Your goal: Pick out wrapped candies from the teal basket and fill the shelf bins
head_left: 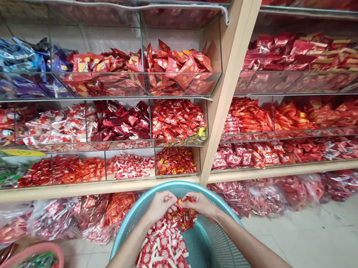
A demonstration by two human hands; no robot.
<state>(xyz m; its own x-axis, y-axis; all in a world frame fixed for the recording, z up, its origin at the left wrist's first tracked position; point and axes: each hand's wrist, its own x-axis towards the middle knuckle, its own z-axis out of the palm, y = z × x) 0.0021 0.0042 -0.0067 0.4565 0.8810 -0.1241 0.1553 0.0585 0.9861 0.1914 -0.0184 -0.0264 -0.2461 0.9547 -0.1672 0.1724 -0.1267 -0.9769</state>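
A large teal basket [228,243] stands below the shelves, partly filled with red and white wrapped packets [163,257]. Inside its far part, my left hand [163,204] pinches the edge of some small red and yellow packets [184,218]. Facing it, my right hand [200,203] has its fingers closed on the same small packets from the right. The two hands are close together, with the packets between them, above the larger pile. Bare mesh floor of the basket shows at the right of the pile.
Shelves with clear bins [130,166] of red, blue and green packets rise in front, split by a wooden post [238,57]. Filled plastic bags [50,219] lie beneath. A pink basket [59,257] of green and red packets sits at the lower left.
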